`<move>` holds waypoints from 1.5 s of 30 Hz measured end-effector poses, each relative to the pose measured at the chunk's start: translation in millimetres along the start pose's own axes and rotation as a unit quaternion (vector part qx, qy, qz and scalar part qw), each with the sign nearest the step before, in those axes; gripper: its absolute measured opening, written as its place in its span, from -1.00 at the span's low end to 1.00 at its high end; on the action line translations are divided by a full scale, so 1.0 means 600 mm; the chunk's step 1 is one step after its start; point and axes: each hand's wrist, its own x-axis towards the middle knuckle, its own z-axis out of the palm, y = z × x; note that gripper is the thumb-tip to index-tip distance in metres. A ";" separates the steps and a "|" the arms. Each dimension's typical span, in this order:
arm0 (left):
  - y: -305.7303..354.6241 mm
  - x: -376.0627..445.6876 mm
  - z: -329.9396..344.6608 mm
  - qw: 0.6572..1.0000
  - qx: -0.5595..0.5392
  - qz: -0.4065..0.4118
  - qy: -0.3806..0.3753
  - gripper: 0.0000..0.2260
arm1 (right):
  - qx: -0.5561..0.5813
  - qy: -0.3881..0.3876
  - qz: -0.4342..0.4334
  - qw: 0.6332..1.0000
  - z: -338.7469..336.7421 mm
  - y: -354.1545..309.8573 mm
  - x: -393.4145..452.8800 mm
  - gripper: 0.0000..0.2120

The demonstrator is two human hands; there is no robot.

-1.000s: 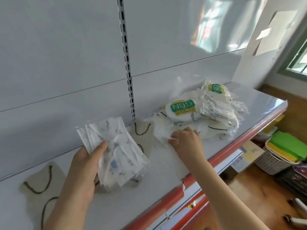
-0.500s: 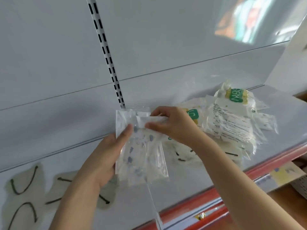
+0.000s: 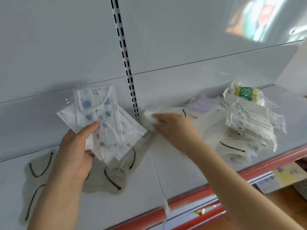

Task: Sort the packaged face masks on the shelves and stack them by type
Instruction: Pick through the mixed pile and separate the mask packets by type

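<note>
**Sorting partly done**

Head view: left hand (image 3: 73,153) grips a fan of printed masks (image 3: 103,125) above the shelf (image 3: 166,171) back edge; right hand (image 3: 172,128), blurred, pinches a packet from the mixed pile (image 3: 240,123) toward the right end; grey masks (image 3: 103,180) lie sorted at left; much remains.

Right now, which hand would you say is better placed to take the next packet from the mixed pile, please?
Right hand: it reaches beside the mixed pile, while the left hand holds the printed masks.
</note>
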 end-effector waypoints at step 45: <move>0.018 -0.048 0.116 0.973 -0.209 -0.070 -0.063 -0.53 | -0.009 -0.055 -0.124 0.991 0.044 0.002 -0.110 -0.51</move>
